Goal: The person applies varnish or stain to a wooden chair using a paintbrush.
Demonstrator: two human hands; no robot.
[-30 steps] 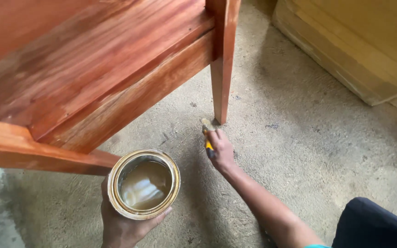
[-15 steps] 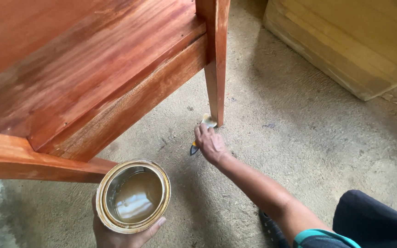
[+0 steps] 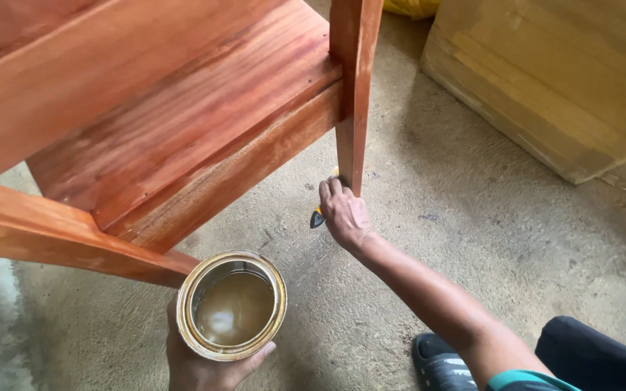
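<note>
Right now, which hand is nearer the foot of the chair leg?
Right. The right hand holds a brush against the foot of the chair leg. The left hand is lower left, cupping the open varnish can from beneath.

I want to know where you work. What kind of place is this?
Probably a woodworking or furniture-finishing workshop: reddish stained wooden furniture stands on a bare concrete floor, and the left hand holds an open can of brown finish.
</note>
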